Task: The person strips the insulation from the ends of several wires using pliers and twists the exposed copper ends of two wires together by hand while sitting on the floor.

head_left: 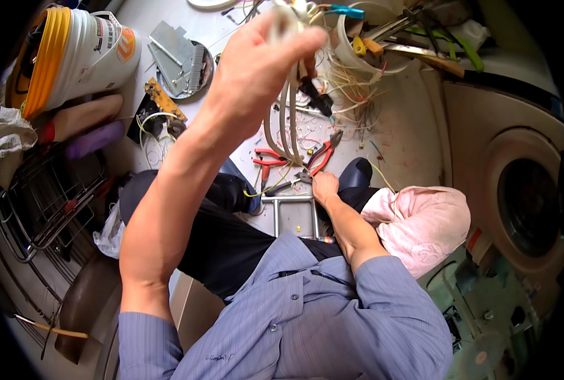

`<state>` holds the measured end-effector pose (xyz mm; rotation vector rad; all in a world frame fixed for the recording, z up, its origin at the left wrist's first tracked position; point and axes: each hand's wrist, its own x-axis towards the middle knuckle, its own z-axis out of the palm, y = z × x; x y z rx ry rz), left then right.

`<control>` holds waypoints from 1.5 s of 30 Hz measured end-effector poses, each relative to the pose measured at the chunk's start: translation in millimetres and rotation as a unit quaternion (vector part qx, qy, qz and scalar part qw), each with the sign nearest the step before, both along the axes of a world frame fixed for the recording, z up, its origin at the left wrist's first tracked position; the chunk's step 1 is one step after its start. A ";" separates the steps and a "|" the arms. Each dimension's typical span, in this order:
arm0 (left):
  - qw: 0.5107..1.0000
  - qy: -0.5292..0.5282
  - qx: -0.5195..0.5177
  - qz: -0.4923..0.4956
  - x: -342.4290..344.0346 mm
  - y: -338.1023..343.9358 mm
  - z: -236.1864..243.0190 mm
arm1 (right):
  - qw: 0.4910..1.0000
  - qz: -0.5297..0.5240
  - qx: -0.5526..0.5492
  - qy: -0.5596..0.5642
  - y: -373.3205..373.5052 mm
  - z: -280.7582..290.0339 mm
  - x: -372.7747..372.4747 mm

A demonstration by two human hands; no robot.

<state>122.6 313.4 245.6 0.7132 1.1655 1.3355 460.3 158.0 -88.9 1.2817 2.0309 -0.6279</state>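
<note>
My left hand is up at the top of view, fingers closed, gripping the grey cable. Hand end is motion-blurred, so exact grip point unclear. Cable hangs below that hand in long narrow loops, reaching down toward the tools between my feet.

My right hand is low, fingers curled, right by the head of the dark-handled cutters. Can't tell whether it's gripping them, the cable's lower end, or nothing; fingertips hidden.

Red-handled pliers lie just beyond the right hand on the floor; a metal frame stands between my legs. Small coloured scraps are scattered near the pliers. Tangled loose wires sit past them, beside a white tub with tools in or over it. Off left: round tray with sheet-metal parts.

Progress, my judgement: partway. Scraps and the thin-wire heap suggest some cutting or separating is done. The looped cable looks whole along the visible length, so that portion seems left to do. Can't confirm its ends; no total count possible.
</note>
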 end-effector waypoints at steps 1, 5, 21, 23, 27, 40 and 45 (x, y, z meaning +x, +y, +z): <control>1.000 -0.009 0.017 0.001 1.4 -0.5 -0.3 | 1.000 0.000 0.009 0.026 -2.5 -4.1 3.7; 0.999 -0.019 -0.015 -0.046 -8.3 -1.4 -7.2 | 0.990 0.060 -0.092 0.093 6.6 13.4 -0.6; 0.976 -0.178 -0.027 -0.121 -1.6 -13.8 -17.3 | 0.881 -0.153 0.086 0.439 186.6 307.9 -49.2; 0.971 -0.195 -0.019 -0.134 0.2 -20.3 -17.3 | 0.813 -0.263 0.066 0.515 183.6 356.2 -54.1; 0.967 -0.214 -0.001 -0.135 6.5 -27.9 -10.7 | 0.823 -0.193 0.120 0.521 177.5 379.2 -54.4; 0.968 -0.232 -0.027 -0.096 20.1 -24.4 -0.9 | 0.802 -0.011 0.183 0.569 180.0 371.9 -116.1; 0.976 -0.186 -0.054 -0.102 16.2 -13.3 -8.2 | 0.815 0.035 0.236 0.529 191.2 361.0 -112.5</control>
